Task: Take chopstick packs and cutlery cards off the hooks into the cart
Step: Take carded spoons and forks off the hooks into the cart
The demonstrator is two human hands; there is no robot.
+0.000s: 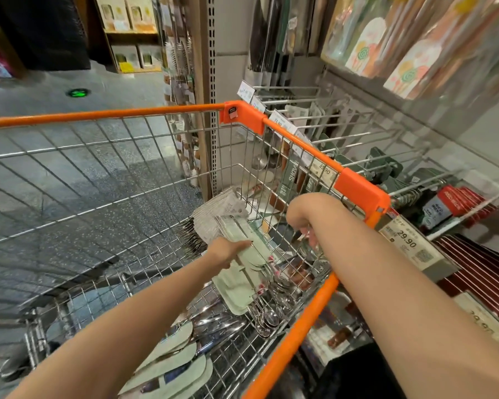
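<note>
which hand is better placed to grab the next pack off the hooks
Probably the right hand: it is down inside the cart's right wall, the side the hooks are on. The left hand rests on the pale green cutlery cards, farther from the rack.

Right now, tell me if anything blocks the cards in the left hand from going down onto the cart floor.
Nothing visible blocks them. The left hand already holds the pale green cutlery cards inside the cart, below its orange rim. Under them lie only other cards and spoons on the wire floor, so they would land on that pile.
</note>
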